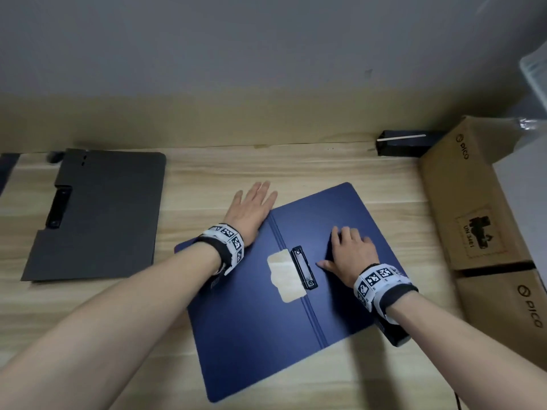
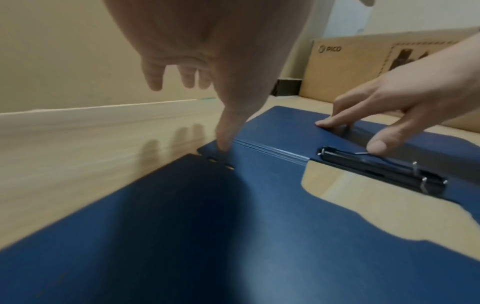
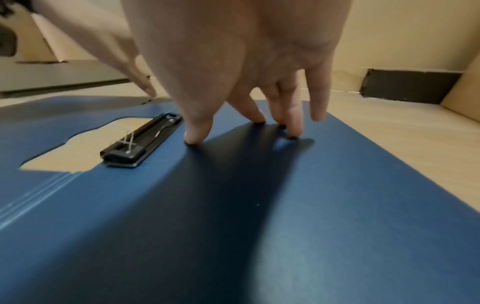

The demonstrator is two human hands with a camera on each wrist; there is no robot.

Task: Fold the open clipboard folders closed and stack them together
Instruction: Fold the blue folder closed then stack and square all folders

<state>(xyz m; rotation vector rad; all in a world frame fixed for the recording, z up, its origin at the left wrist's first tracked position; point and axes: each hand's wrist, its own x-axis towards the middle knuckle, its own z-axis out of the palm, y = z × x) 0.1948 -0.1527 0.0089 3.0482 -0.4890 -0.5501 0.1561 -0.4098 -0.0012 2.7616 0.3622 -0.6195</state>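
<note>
The blue clipboard folder [image 1: 260,335] lay open flat; right hand [image 1: 350,251] pressed fingertips on its right panel beside the clip [image 1: 304,268], left hand [image 1: 251,210] relaxed, thumb touching the left flap's far edge.

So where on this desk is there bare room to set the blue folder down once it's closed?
Bare wood lies between the grey folder and the open blue folder, and behind the blue folder up to the wall. The near-left corner, under the left hand's forearm, is bare too. The right side is crowded: the cardboard boxes sit close beside the blue folder, where the right hand presses.
</note>
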